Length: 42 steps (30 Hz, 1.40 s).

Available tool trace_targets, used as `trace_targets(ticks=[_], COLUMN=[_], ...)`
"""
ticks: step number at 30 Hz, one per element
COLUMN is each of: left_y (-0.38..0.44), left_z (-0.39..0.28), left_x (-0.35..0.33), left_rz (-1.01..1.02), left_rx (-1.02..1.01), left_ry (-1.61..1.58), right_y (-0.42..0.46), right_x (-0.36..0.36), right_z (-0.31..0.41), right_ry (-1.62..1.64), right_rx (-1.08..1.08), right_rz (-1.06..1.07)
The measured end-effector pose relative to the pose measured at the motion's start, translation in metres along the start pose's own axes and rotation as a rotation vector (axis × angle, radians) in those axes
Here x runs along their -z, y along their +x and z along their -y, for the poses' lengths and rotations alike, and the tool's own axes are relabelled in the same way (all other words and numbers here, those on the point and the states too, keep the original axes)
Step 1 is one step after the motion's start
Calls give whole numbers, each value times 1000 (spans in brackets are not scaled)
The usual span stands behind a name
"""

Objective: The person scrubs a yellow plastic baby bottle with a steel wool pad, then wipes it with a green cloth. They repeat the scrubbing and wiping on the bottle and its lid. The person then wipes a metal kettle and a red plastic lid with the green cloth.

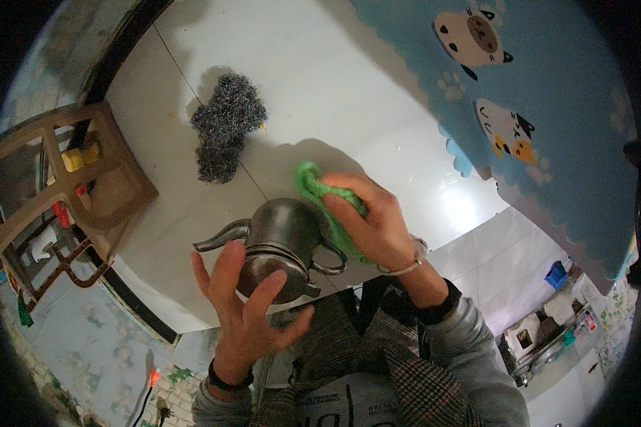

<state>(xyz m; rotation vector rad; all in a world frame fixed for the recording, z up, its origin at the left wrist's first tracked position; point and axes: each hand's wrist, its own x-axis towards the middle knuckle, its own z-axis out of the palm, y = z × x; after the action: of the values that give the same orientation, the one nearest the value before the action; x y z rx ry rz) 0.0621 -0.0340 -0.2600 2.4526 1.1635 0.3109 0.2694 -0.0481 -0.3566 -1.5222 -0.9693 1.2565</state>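
A metal teapot (pixel 286 227) is tilted near the counter's front edge, its lid facing me and its spout to the left. Its looped handle (pixel 334 257) is on the right. My left hand (pixel 243 307) has its fingers spread in front of the lid; the tips overlap the pot, and I cannot tell whether they touch it. A crumpled green cloth (pixel 320 195) is gripped in my right hand (pixel 376 221), just right of the pot body. Part of the cloth hangs below my palm, behind the handle.
Two dark steel wool scourers (pixel 227 128) lie on the white countertop (pixel 320 80). A brown plastic rack (pixel 123 176) with small items stands at the left. At right, a blue cartoon-print cover (pixel 555 176) overhangs an edge. A plug on a cord (pixel 155 378) is at lower left.
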Motion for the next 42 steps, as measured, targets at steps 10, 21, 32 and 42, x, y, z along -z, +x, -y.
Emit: trace_targets(ticks=[10,21,32,42], left_y=[10,9,10,11], left_z=[-19,-14,-10,-7], left_x=[-45,-40,-29,-29], left_rz=[-297,-224,-179,-185], left_rx=[286,220,144,85], left_ry=[-278,-285,-238,-278], right_y=[-46,29,-49,40], right_x=[7,-21,14,-22], right_z=[24,35,33,33], right_ry=[103,-41,72,-154], right_rx=[65,247,111,256], right_rz=[278,450,367,578])
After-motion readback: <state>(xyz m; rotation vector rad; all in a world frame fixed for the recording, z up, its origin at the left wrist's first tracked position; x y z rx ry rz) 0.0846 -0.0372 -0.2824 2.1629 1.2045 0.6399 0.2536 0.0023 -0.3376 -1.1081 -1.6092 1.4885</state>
